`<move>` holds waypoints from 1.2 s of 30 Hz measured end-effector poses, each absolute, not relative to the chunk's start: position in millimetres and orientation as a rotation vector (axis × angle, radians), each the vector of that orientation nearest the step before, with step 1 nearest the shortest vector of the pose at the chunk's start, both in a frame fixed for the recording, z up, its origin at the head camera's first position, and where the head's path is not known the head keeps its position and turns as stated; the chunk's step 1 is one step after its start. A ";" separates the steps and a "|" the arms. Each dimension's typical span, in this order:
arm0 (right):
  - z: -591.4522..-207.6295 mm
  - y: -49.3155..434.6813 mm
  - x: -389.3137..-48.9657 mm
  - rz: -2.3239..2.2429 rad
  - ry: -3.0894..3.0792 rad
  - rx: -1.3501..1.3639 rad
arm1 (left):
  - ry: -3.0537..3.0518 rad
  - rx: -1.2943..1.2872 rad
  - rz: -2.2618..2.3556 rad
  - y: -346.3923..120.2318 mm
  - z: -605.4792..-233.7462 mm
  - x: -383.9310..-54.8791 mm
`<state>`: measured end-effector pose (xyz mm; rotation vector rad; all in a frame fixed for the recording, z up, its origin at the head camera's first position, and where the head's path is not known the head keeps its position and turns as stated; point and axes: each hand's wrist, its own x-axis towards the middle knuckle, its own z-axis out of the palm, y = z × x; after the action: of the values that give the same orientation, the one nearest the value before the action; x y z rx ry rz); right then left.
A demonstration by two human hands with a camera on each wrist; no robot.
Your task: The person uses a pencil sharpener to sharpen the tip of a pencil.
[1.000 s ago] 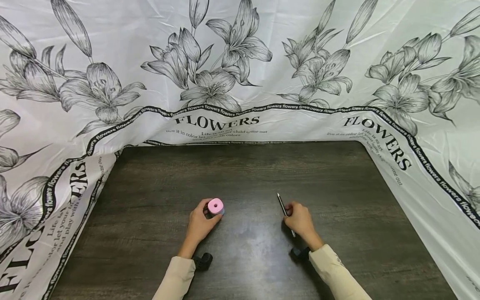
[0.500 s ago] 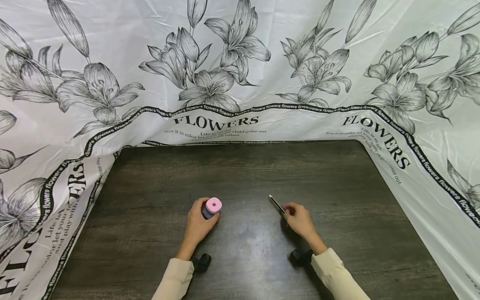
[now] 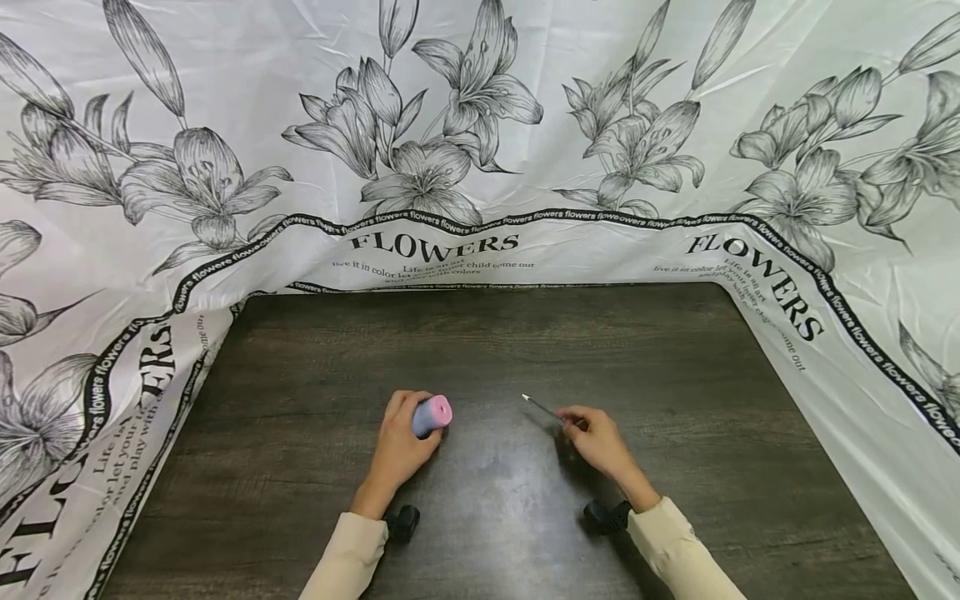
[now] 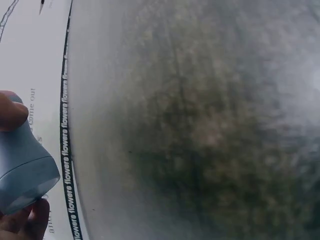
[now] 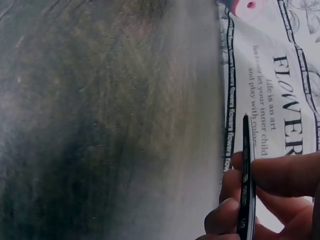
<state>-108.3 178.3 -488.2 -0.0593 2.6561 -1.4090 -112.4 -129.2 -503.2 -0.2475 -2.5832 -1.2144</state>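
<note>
My left hand point(image 3: 397, 446) grips a small pencil sharpener point(image 3: 426, 417) with a blue-grey body and a pink top with a hole. It is tilted, its pink end facing right toward the pencil. The left wrist view shows the sharpener's blue-grey body point(image 4: 31, 172) between thumb and fingers. With thumb and fingers, my right hand point(image 3: 600, 443) pinches a dark pencil point(image 3: 543, 409). The pencil's pale tip points left, apart from the sharpener. In the right wrist view the dark pencil point(image 5: 246, 190) shows lettering along its side.
Both hands are over a dark wood-grain table point(image 3: 480, 333). A white curtain point(image 3: 555, 150) printed with black flowers and lettering hangs behind and along the sides. Each wrist wears a black camera, such as the left wrist camera point(image 3: 403, 524).
My left hand has tipped the sharpener so its pink end turns from upward to the right. In my right hand the pencil has swung its tip leftward, toward the sharpener.
</note>
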 end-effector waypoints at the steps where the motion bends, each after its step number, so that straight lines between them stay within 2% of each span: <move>1: -487.3 177.9 -108.3 -1.402 2.649 -0.079 | -2.596 -0.257 -1.201 -128.4 -502.3 -112.4; 15: -469.1 161.1 -114.6 -1.325 2.652 -0.485 | -2.621 -0.491 -1.056 -117.1 -484.9 -115.4; 36: -463.2 138.3 -128.5 -1.244 2.615 -0.720 | -2.650 -0.692 -0.793 -99.7 -483.2 -109.2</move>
<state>-128.5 138.3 -463.2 -0.7203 2.6154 -1.2439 -109.2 -99.7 -483.2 -0.6919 -2.6505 -0.7934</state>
